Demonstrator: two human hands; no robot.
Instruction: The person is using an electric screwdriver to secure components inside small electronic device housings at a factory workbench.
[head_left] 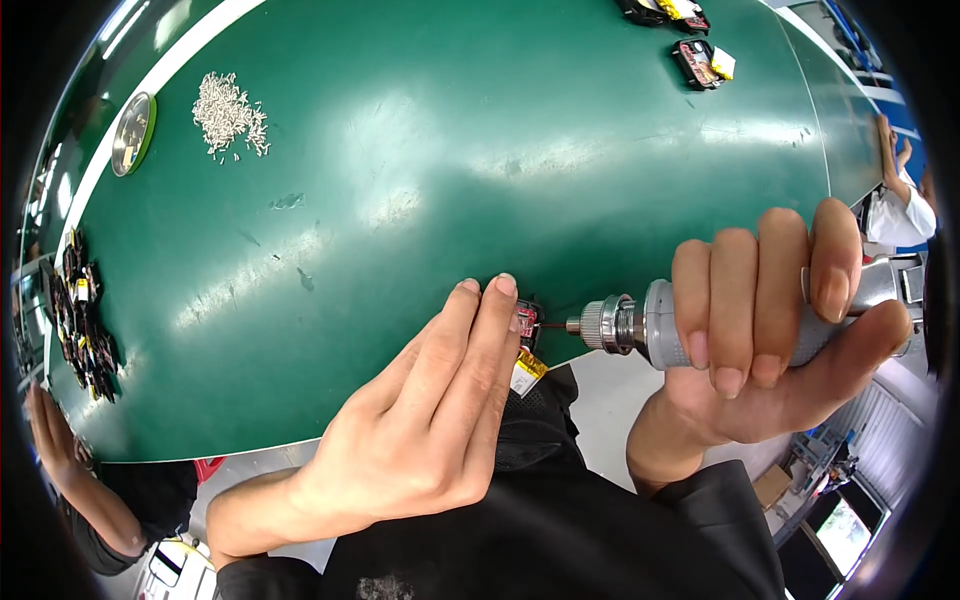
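My right hand is wrapped around a grey electric screwdriver with a silver collar, held roughly level. Its thin bit points left and reaches a small black electronic device with a red circuit board, at the table's near edge. My left hand lies over the left side of that device, fingers long and pressed together, pinning it; the thumb is hidden. A silver battery pouch with yellow tape sticks out on the near side of the device. Whether the bit sits in a screw is too small to tell.
On the green table lies a pile of small screws, beside a round green-rimmed dish. Several black devices are heaped at the left edge; more devices lie far right. Other people's hands show at both sides.
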